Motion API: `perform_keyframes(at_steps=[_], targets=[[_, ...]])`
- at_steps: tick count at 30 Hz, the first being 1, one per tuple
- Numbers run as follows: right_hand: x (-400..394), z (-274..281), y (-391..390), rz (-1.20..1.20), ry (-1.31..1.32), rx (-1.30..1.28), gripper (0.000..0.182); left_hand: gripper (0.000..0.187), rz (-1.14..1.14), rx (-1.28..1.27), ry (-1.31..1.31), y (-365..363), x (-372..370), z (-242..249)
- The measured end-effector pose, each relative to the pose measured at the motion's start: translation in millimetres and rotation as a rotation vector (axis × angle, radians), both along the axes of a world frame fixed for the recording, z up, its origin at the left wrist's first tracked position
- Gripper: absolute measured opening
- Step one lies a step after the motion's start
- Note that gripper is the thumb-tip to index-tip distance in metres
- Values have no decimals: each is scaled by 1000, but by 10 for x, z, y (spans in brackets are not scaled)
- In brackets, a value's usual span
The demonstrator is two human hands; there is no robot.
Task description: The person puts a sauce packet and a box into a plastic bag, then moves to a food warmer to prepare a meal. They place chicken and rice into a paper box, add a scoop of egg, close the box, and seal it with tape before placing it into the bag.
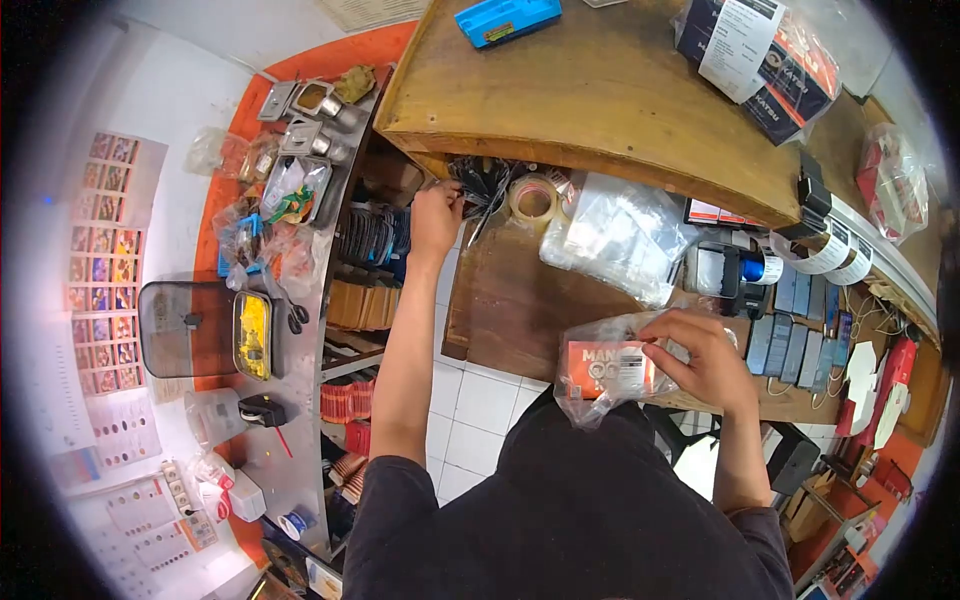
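Note:
My right hand (708,362) pinches the upper edge of a clear plastic bag (590,408). Inside the bag is an orange and white box (606,369) with a printed label, held low in front of my body. My left hand (436,218) is stretched forward to the shelf under the wooden counter, its fingers curled at the edge of a bundle of thin black strips (483,184); what lies between the fingertips is hidden. A roll of tape (533,200) sits right of that bundle, beside a stack of clear plastic bags (622,232).
Wrapped boxes (768,65) and a blue case (508,20) rest on the wooden counter (560,90). At right are a label printer (748,280) and several phones (790,345). The left metal counter holds steel containers (318,100), scissors (297,317) and a yellow-filled tray (254,335).

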State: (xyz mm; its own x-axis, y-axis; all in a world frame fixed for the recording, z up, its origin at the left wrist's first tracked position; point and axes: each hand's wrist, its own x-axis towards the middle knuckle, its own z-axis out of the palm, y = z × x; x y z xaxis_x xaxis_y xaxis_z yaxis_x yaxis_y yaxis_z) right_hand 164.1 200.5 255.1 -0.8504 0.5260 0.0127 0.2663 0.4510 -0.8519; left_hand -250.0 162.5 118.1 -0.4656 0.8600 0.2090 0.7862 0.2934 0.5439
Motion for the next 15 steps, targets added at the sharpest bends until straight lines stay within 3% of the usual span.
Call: perform_keyframes(at_steps=[5,8,12,13,15], targets=[[-38,-59,-34,14,15,7,16,17,30,-87,118,-66,124,319],[-32,-32,-52,9,7,11,16,17,48,79,236,-189,155,572],[18,-35,-109,-67,58,68,16,11,59,206,131,-819,597,1422],[-7,-14,-161,-141,77,48,20,15,12,245,143,-967,843,1745],[-96,137,-260,-172,130,-59,46,18,-172,251,-115,-1234,1246,2069]])
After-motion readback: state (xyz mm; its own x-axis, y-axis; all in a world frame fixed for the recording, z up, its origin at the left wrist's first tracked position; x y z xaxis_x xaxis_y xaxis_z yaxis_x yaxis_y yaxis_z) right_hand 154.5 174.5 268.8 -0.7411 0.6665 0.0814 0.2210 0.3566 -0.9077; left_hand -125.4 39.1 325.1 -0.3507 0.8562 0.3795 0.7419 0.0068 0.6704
